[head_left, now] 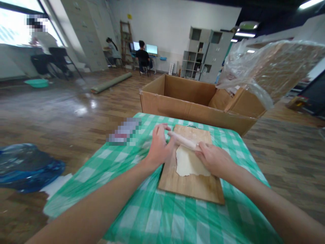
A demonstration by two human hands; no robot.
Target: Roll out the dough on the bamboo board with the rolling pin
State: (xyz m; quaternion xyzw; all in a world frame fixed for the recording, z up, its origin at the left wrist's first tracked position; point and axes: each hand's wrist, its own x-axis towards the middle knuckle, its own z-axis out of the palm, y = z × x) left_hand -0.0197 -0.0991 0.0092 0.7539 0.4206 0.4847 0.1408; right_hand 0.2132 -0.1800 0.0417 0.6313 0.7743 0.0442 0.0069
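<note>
A pale rolling pin point(184, 140) lies slantwise across the upper part of a flattened sheet of dough point(190, 164). The dough has ragged edges and rests on a wooden cutting board point(189, 189). My left hand point(159, 144) is at the pin's far left end, which sits loosely between the thumb and curled fingers. At the near right end, my right hand point(213, 157) is closed around the pin, its knuckles over the dough's right side. Both hands are slightly blurred, and my right hand hides part of the dough.
A green checked cloth point(127, 200) under plastic covers the table. A blurred-out flat item point(124, 131) lies at its left edge. Beyond stands a large cardboard box point(198, 112) with plastic wrap. A blue bag point(27, 167) is on the floor at left. Three people sit farther back.
</note>
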